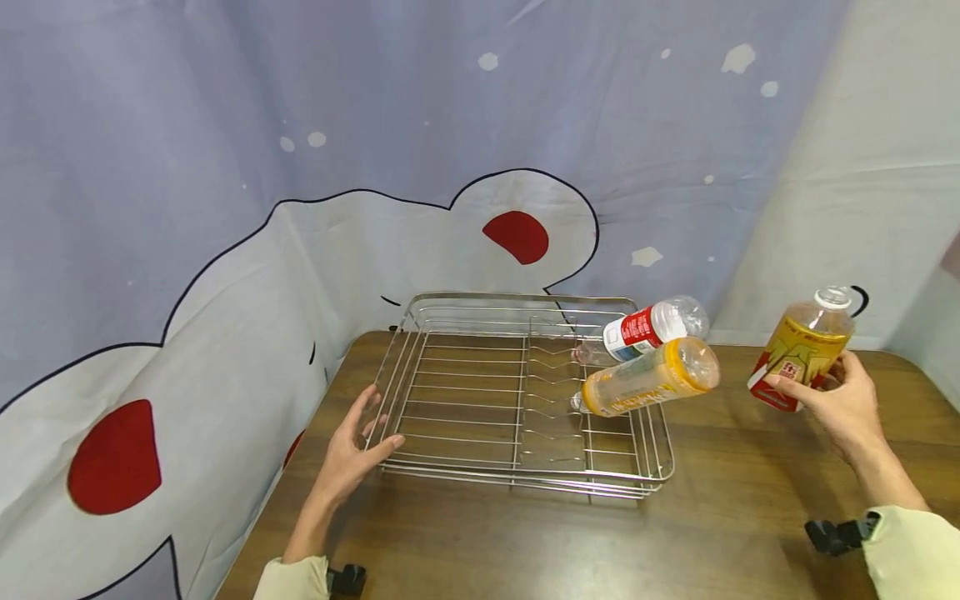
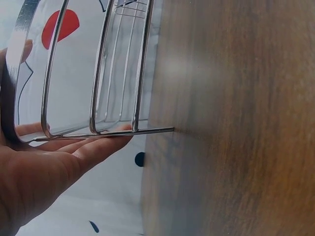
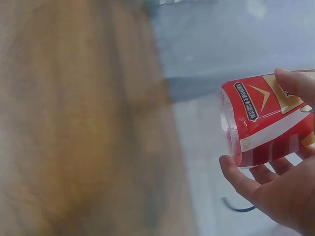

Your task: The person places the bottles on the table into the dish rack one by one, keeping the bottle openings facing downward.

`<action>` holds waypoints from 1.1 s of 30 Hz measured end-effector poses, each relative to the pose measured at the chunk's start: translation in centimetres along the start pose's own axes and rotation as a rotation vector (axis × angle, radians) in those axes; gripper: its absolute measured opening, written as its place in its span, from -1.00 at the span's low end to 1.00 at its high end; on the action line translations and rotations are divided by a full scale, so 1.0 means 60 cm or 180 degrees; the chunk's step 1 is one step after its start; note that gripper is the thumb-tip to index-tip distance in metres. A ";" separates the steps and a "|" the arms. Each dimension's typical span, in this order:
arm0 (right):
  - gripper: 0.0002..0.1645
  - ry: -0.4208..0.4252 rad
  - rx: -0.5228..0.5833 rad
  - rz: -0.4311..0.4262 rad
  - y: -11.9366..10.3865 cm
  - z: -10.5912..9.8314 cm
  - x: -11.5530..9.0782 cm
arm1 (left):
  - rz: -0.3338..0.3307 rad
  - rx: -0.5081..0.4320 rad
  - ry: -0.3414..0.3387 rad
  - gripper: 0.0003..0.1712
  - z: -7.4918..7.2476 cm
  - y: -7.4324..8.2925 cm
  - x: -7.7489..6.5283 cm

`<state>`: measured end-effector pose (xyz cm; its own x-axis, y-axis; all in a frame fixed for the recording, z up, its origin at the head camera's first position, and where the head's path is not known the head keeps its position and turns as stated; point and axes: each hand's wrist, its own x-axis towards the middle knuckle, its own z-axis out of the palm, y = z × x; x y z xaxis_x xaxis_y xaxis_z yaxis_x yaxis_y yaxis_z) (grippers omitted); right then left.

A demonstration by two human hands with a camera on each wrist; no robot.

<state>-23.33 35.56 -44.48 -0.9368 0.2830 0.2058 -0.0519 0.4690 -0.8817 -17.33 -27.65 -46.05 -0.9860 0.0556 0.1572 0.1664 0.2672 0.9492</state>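
My left hand (image 1: 348, 458) is at the near left corner of a wire dish rack (image 1: 517, 479), thumb over the front rim and fingers along the outer left side. In the left wrist view the fingers (image 2: 98, 150) lie against the rack's wires. My right hand (image 1: 843, 408) grips a clear plastic bottle (image 1: 806, 350) with a yellow and red label, tilted with its neck up, to the right of the rack. In the right wrist view thumb and fingers wrap the red label of this bottle (image 3: 266, 118). The bottle's neck is outside that view.
An orange-labelled plastic bottle (image 1: 645, 382) and a red-and-white-labelled bottle (image 1: 637, 332) lean in the rack's right part, necks down to the left, bases over its right edge. The wooden table (image 1: 480, 542) meets a patterned cloth (image 1: 420, 258) at its back and left.
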 end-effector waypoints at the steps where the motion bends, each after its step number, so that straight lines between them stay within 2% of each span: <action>1: -0.26 0.0004 0.0042 -0.0024 -0.009 -0.006 -0.001 | -0.0001 0.0003 0.0005 0.03 0.000 0.000 0.000; 9: -0.21 0.0061 0.0050 -0.0211 -0.090 -0.036 -0.012 | -0.0036 0.0069 0.0023 0.04 -0.005 0.001 -0.002; 14: -0.22 0.0090 0.0182 -0.0404 -0.141 -0.050 -0.021 | -0.0027 0.0116 0.0030 0.04 -0.009 0.001 -0.002; 25: -0.04 0.0214 0.0103 -0.0786 -0.223 -0.058 -0.054 | -0.0020 0.0220 0.0112 0.03 -0.017 0.009 -0.005; 29: 0.04 0.0185 0.0081 -0.0836 -0.247 -0.057 -0.070 | 0.0143 0.0390 0.0228 0.04 -0.023 0.019 -0.005; 33: 0.09 0.0112 0.0029 -0.0884 -0.270 -0.056 -0.085 | 0.0342 0.0716 0.0397 0.05 -0.025 0.030 -0.004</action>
<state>-16.54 29.33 -29.80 -0.8736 0.1738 0.4545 -0.3082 0.5251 -0.7932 -16.78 -28.64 -43.96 -0.9539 -0.0198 0.2994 0.2548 0.4738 0.8430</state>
